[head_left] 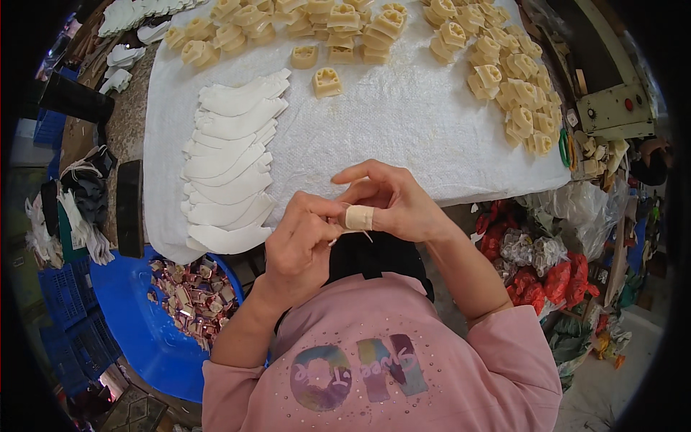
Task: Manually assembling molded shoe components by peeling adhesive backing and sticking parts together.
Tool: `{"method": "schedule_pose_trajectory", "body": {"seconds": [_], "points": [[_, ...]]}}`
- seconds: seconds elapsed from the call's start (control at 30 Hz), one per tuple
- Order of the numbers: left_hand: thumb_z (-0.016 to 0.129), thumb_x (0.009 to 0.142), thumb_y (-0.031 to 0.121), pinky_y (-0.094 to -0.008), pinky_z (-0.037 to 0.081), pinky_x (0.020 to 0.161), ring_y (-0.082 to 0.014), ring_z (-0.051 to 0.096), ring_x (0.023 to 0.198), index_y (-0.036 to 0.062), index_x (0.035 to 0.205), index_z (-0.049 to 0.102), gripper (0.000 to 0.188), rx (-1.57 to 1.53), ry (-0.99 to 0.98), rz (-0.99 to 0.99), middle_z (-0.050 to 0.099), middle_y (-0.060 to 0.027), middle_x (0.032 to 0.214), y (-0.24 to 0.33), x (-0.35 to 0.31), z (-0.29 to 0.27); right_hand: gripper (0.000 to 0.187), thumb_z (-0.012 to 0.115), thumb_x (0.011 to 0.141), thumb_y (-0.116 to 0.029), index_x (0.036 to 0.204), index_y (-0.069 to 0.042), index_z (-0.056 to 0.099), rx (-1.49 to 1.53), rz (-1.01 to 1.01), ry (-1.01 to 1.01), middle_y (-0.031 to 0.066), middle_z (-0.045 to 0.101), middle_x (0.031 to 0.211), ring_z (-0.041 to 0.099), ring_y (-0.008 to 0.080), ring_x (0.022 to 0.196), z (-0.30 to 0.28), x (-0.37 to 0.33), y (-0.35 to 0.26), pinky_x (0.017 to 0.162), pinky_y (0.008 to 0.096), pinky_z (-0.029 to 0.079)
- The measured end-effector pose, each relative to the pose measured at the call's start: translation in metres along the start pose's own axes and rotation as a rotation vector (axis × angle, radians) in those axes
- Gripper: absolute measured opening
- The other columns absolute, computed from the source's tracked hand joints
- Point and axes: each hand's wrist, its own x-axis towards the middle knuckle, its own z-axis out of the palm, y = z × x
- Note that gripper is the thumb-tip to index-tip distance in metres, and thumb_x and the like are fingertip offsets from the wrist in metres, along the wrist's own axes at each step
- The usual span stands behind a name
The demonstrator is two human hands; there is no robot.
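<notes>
rough woven wht cloth (389,126), smooth plastic-look tan pcs (327,83), glossy blu plastic tub (140,327), matt beige wrap (359,218)

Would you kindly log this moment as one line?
left hand: beside right hand, grip unclear | beige band: around right thumb | white woven sheet: overlapping flat white curved pieces left, cream moulded blocks far and right
</notes>
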Motion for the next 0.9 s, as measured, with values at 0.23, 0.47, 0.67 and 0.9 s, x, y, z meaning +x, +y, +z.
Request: {"method": "schedule_pose_trajectory", "body": {"seconds": [0.23, 0.47, 0.67, 0.9], "points": [[0.062, 0.082, -0.005, -0.0256, 0.05, 0.073, -0.0119, 0.057, 0.085, -0.0037, 0.092, 0.058, 0.011, -0.453, 0.391, -0.388, 0.062, -0.0122, 0.1, 0.006, -0.001, 0.011, 0.035, 0.055, 0.091, -0.014, 0.124, -0.002, 0.048, -0.101, -0.305, 0.263, 0.0078, 0.065, 0.091, 0.058, 0.0122, 0.081, 0.005, 0.006, 0.009, 0.078, 0.0273, 0.046], [0.063, 0.082, -0.003, -0.0247, 0.05, 0.074, -0.0124, 0.059, 0.086, -0.0044, 0.088, 0.058, 0.008, -0.576, 0.346, -0.427, 0.063, -0.015, 0.099, 0.007, 0.001, 0.018, 0.018, 0.053, 0.081, 0.0, 0.098, -0.006, 0.056, -0.546, -0.52, 0.269, 0.0066, 0.053, 0.101, 0.045, 0.0232, 0.101, 0.013, 0.002, 0.011, 0.088, 0.0343, 0.038], [0.063, 0.082, -0.003, -0.0244, 0.05, 0.071, -0.0114, 0.058, 0.084, -0.0033, 0.086, 0.058, 0.006, -0.588, 0.305, -0.518, 0.063, -0.0132, 0.098, 0.006, 0.004, 0.012, 0.02, 0.055, 0.073, 0.002, 0.092, -0.007, 0.055, -0.324, -0.464, 0.255, 0.0079, 0.053, 0.094, 0.045, 0.0252, 0.089, 0.016, 0.009, 0.006, 0.08, 0.034, 0.037], [0.069, 0.082, 0.008, -0.0261, 0.047, 0.073, -0.0122, 0.055, 0.085, -0.0004, 0.089, 0.06, 0.014, -0.315, 0.23, -0.351, 0.059, -0.0144, 0.101, 0.008, 0.004, 0.016, 0.015, 0.058, 0.069, 0.0, 0.08, -0.008, 0.053, -0.813, -0.701, 0.427, 0.0057, 0.053, 0.089, 0.044, 0.0269, 0.087, 0.022, 0.003, 0.006, 0.075, 0.0371, 0.032]]}}
